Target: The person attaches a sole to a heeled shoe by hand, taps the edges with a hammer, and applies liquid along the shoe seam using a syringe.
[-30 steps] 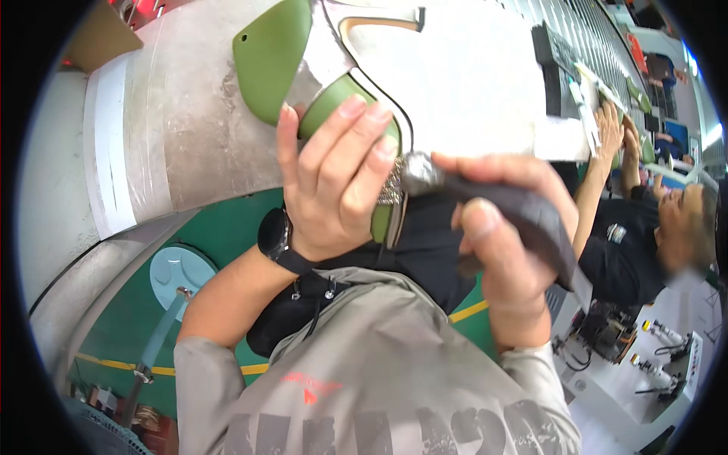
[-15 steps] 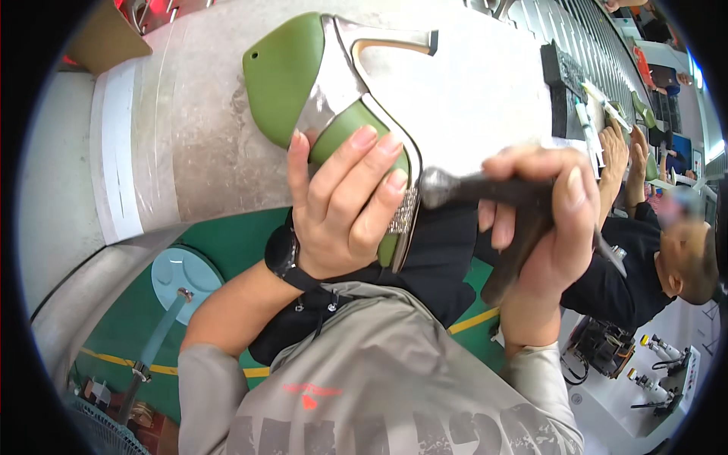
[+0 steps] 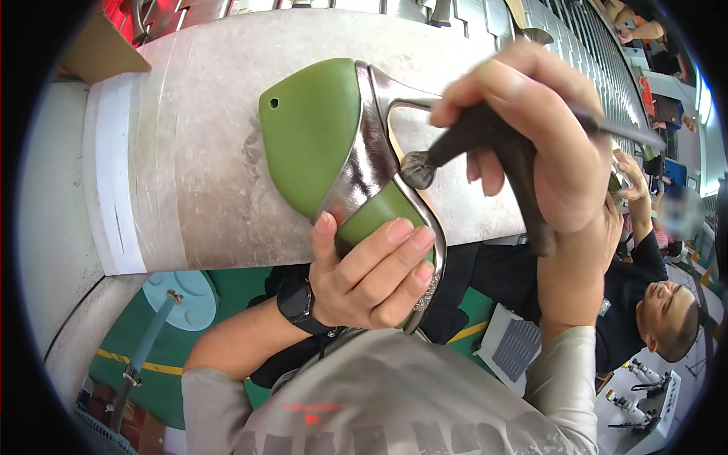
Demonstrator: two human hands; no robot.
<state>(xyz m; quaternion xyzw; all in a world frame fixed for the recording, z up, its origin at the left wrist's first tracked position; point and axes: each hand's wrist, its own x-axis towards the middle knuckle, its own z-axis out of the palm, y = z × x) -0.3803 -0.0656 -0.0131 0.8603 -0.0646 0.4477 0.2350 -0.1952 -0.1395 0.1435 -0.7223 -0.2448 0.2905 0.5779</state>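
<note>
A high-heeled shoe with shiny bronze straps (image 3: 371,155) is fitted on a green plastic last (image 3: 312,136) and lies on its side. My left hand (image 3: 375,280) wraps its fingers round the front part, near a band of small sparkling stones (image 3: 426,294). In my right hand (image 3: 557,129) is a dark hammer (image 3: 485,133). Its rounded metal face is at the sole edge by the arch; whether it touches cannot be made out. The hammer and my right hand cover most of the heel.
Under the shoe is a pale, worn bench top (image 3: 205,174). A metal slatted conveyor (image 3: 565,34) runs along the far and right side. A cardboard box (image 3: 106,49) stands at far left. To the right sits a co-worker (image 3: 618,303); a light blue round seat (image 3: 182,299) is below left.
The hammer has shifted along the sole edge from the stone band to the arch. Shoe and left hand appear lower and farther right, as the view has moved too.
</note>
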